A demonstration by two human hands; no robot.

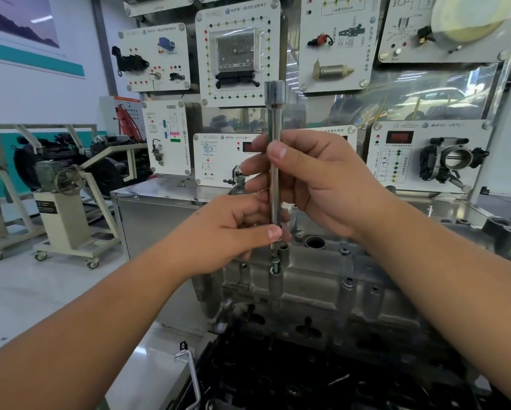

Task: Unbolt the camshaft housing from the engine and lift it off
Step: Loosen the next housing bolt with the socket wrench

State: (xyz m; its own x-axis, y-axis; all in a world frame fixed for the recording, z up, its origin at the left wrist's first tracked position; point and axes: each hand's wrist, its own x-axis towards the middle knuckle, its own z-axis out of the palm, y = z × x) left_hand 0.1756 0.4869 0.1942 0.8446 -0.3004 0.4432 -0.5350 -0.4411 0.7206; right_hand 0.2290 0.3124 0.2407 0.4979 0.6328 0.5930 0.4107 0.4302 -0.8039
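A grey cast camshaft housing [316,279] sits on top of the engine in the middle of the view. A long steel extension bar [275,119] stands upright with its tip on a bolt [275,266] at the housing's near left edge. My right hand [310,179] grips the bar's upper shaft, thumb across the front. Lower down, my left hand [230,232] pinches the bar just above the bolt. The bolt's head stands a little proud of its hole.
Several other bolt heads [349,282] and a round bore [315,242] show on the housing. A metal tool [189,371] lies on the bench at the lower left. Training display panels [236,54] fill the wall behind. An engine stand on wheels [67,208] is at the left.
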